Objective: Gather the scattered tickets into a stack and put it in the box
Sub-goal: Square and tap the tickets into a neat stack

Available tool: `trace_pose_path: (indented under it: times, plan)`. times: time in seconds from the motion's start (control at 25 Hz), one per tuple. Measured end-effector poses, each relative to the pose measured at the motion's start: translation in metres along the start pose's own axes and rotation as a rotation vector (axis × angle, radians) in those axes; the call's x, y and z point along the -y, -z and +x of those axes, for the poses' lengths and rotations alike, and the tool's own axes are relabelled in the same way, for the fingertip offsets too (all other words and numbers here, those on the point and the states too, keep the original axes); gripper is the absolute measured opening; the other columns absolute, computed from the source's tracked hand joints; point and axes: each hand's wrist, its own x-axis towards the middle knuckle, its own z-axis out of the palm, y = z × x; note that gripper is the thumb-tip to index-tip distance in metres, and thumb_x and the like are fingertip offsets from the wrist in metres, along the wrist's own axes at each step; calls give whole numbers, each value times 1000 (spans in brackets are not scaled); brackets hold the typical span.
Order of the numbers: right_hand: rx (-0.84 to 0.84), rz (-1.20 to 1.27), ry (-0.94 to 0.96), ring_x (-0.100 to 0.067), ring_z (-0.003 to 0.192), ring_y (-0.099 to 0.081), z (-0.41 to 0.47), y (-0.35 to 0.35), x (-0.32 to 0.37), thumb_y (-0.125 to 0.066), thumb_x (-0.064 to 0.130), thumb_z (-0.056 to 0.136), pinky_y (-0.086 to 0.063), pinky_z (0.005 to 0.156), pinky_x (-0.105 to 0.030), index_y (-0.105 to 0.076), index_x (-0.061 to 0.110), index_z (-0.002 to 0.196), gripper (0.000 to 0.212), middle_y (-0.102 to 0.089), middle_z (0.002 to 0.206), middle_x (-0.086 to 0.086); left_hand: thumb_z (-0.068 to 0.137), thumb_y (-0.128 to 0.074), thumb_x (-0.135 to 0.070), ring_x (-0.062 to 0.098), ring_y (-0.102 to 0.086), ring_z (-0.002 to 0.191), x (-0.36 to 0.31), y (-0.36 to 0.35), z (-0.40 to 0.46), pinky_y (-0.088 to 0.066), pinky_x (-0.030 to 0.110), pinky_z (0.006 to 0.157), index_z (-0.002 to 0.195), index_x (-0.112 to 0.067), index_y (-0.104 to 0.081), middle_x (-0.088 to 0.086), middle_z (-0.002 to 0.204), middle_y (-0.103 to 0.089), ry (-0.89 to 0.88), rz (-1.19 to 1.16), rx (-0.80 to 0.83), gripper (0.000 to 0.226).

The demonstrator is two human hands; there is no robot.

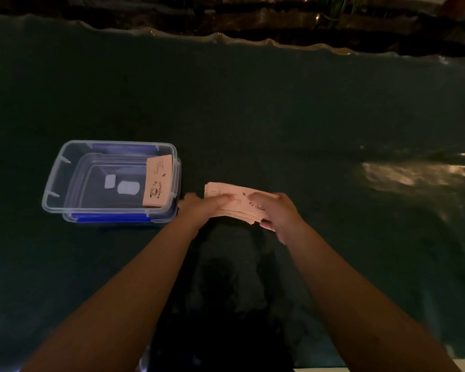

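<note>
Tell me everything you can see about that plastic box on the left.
The box is a clear plastic rectangular tub with rounded corners, open at the top, resting on the dark green cloth. It seems to sit on its own blue-edged lid, which shows beneath the near side. Inside, a stack of pale pink tickets leans against the right wall. Two whitish patches show at the bottom; what they are is unclear. Neither hand touches it; the left hand is just right of it.

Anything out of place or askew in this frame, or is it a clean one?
Mostly clean. The stack of tickets, held by the left hand and right hand, is fanned at its near edge, not squared. One ticket already leans tilted against the right wall of the box, apart from the stack.
</note>
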Motion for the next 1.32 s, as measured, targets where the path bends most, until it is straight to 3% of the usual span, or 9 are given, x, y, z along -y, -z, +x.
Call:
trace_pose_path:
  times: [0.12,0.28,0.52,0.76,0.88,1.0,1.16,1.24,1.32]
  plan:
    - [19,26,-44,-23,106,-73,4,1,1,-88,35,76,-63,92,-44,-60,17,129,63,-75,116,-5,60,-87,-60,23,-60,103,-6,2,2,-49,38,75,145,-16,-49,5,125,-61,-20,-53,100,102]
    - [55,75,-64,-25,105,-75,8,1,-3,-89,30,74,-66,87,-42,-64,15,125,59,-78,116,-8,64,-89,-47,27,-62,110,-13,6,5,-52,45,99,142,-13,-48,10,126,-62,-30,-84,162,94]
    - [157,146,-82,-27,108,-72,0,13,-11,-86,26,81,-63,84,-41,-62,16,121,47,-75,118,-10,72,-89,-28,24,-68,107,-11,7,-9,-54,39,98,119,-17,-68,8,112,-75,41,-209,337,52]
    - [344,285,-96,-33,116,-71,-36,21,-39,-89,24,70,-61,82,-44,-48,17,141,83,-69,131,-14,75,-86,-15,24,-74,104,12,28,-25,-61,36,84,127,-14,-63,8,114,-78,-87,-265,485,57]
    - [414,297,-60,-34,119,-70,-52,21,-45,-87,28,68,-60,85,-47,-39,22,148,94,-67,137,-14,73,-85,-16,23,-74,106,17,44,-35,-60,39,88,129,-14,-61,8,112,-79,-134,-203,554,61]
    - [436,-55,140,-26,128,-64,-63,27,-30,-87,38,67,-57,98,-42,-40,23,154,101,-57,147,-5,68,-89,-17,23,-73,108,17,59,-46,-57,45,96,127,-16,-61,7,113,-78,-207,-108,572,65]
    - [652,-570,307,-12,133,-56,-82,25,-2,-95,40,64,-45,115,-38,-41,32,156,107,-57,145,7,54,-92,-34,16,-74,99,9,69,-69,-59,41,88,119,-31,-60,-3,107,-77,-413,340,565,72]
    - [718,-625,299,-8,125,-63,-87,15,-3,-98,26,67,-51,110,-35,-45,32,152,100,-65,137,9,50,-93,-38,12,-70,101,7,66,-78,-60,39,87,121,-37,-54,-8,112,-71,-481,500,528,81]
    - [690,-575,326,-8,120,-67,-88,11,-11,-97,15,69,-54,107,-35,-51,31,146,91,-69,134,7,51,-95,-35,12,-67,102,14,61,-80,-60,35,83,132,-38,-42,-10,116,-64,-537,470,481,96]
